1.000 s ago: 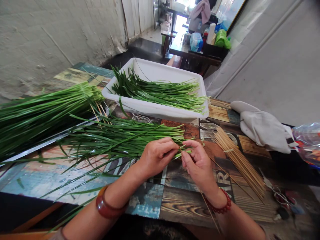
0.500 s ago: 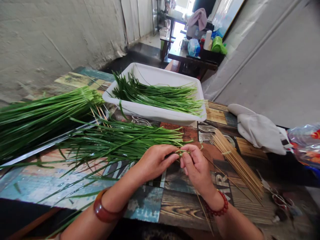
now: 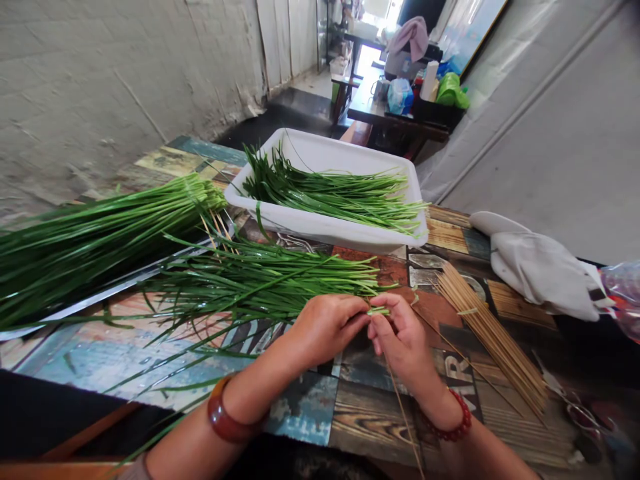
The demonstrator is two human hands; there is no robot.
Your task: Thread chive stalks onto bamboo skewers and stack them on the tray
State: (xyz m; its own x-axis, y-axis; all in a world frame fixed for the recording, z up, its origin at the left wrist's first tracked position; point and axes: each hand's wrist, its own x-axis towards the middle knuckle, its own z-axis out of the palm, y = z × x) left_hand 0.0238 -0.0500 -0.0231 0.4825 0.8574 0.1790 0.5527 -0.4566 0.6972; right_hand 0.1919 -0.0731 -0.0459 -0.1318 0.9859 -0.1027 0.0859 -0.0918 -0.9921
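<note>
Over the patterned wooden table, my left hand pinches a few garlic chives, whose cut pale ends stick out toward my right hand. The right fingers are closed around a thin bamboo skewer, which slants down toward the table's near edge, and they touch the chive ends. Just beyond my hands lies a loose heap of chives with stems pointing right. My fingers hide the skewer's tip.
A white plastic tub with more chives stands behind the heap. At left, a thick pile of chives rests on a metal tray with skewers poking out. A tied skewer bundle, scissors and a whitish cloth lie at right.
The view has shifted so that everything sits further right. My hands have come closer together, and the chive ends now protrude in a neater bunch between them.
</note>
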